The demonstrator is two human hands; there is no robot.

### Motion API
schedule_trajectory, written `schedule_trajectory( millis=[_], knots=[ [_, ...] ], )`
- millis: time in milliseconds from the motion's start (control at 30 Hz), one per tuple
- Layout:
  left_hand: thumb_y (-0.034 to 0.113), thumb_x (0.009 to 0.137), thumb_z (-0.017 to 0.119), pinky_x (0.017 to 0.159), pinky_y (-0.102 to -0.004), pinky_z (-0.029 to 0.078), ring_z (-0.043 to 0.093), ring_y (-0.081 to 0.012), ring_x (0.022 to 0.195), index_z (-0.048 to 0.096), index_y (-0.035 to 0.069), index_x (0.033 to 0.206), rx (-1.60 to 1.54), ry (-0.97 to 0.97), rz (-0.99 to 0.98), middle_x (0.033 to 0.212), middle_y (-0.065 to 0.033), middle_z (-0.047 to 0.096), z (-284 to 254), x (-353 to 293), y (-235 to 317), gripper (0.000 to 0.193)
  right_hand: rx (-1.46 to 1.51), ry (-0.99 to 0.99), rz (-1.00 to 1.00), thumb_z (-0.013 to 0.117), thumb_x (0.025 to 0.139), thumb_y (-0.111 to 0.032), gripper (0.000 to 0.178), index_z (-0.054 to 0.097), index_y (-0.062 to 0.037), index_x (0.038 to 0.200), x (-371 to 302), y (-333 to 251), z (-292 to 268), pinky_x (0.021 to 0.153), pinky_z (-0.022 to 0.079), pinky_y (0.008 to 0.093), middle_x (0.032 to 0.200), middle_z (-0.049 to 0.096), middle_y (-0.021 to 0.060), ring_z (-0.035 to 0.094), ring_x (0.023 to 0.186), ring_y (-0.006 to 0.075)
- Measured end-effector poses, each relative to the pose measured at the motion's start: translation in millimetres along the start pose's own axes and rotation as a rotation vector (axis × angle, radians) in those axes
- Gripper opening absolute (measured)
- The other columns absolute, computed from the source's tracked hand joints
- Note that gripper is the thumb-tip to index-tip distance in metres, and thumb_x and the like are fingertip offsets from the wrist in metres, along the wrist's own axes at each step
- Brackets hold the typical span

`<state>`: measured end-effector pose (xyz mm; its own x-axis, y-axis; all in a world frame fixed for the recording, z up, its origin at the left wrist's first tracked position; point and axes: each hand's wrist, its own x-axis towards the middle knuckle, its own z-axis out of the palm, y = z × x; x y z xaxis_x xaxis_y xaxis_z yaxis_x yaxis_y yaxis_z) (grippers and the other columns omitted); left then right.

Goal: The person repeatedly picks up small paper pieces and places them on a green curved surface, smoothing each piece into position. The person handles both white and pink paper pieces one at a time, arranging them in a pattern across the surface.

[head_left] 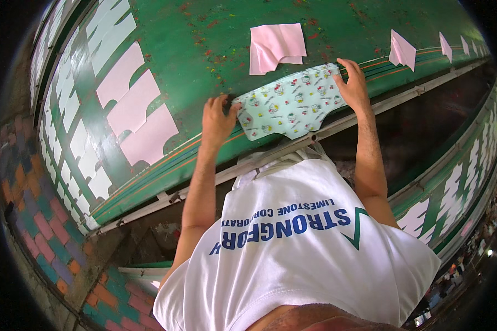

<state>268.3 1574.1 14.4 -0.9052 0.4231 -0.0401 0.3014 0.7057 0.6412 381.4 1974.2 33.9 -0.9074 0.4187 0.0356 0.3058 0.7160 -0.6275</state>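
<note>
Tabletop: green.
Printed cloth: upper centre, long axis rising rightward.
Left hand: fingers curled at cloth's left end.
Right hand: fingers parted at its right end.
Grip: unclear.

Free tabletop between pink pieces

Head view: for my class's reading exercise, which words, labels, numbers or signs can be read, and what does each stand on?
White T-shirt: bold blue lettering in two lines, upside down here, beside a green tick-shaped mark; its wording is not copied out.
Mint-green patterned fabric: small dark marks among the printed figures, perhaps lettering, too small to read.
</note>
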Motion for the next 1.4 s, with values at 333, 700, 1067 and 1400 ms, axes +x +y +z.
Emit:
schedule_trajectory(
  millis=[333, 700, 1067, 1400],
  knots=[
    [0.024, 0.088, 0.080, 0.096, -0.0497, 0.050, 0.059, -0.0425, 0.114, 0.065, -0.002, 0.117, 0.180, 0.012, -0.010, 0.118, -0.0225, 0.064, 25, -8, 40, 0.042, -0.075, -0.461, -0.117, 0.075, 0.091, -0.018, 0.042, 0.064, -0.0039, 0.129, 35, 20, -3, 0.105, 0.047, 0.0483, 0.131, 0.062, 0.0165, 0.056, 0.125, 0.0387],
    [0.018, 0.086, 0.077, 0.096, -0.0510, 0.049, 0.058, -0.0436, 0.109, 0.066, -0.001, 0.115, 0.123, 0.136, -0.073, 0.114, -0.0227, 0.061, 50, -25, 54, 0.036, -0.057, -0.590, -0.372, 0.077, 0.079, -0.007, 0.036, 0.061, -0.0003, 0.110, 26, -8, -12, 0.100, 0.049, 0.0448, 0.117, 0.065, 0.0159, 0.061, 0.113, 0.0374],
    [0.014, 0.101, 0.071, 0.088, -0.0374, 0.053, 0.063, -0.0234, 0.099, 0.050, 0.002, 0.131, -0.626, -0.022, -0.171, 0.106, -0.0154, 0.064, -11, -80, 46, 0.038, 0.210, -0.472, -0.144, 0.083, 0.082, 0.001, 0.040, 0.058, -0.0055, 0.113, 5, -62, -37, 0.094, 0.050, 0.0334, 0.109, 0.065, 0.0054, 0.062, 0.104, 0.0162],
    [0.017, 0.107, 0.064, 0.089, -0.0297, 0.050, 0.057, -0.0143, 0.103, 0.044, 0.010, 0.153, -0.746, 0.608, -0.319, 0.118, -0.0100, 0.060, -107, -158, -53, 0.051, 0.491, -0.707, -0.293, 0.077, 0.091, -0.009, 0.062, 0.053, -0.0075, 0.149, -40, -186, 84, 0.107, 0.048, 0.0370, 0.139, 0.062, 0.0106, 0.061, 0.123, 0.0209]
  ],
)
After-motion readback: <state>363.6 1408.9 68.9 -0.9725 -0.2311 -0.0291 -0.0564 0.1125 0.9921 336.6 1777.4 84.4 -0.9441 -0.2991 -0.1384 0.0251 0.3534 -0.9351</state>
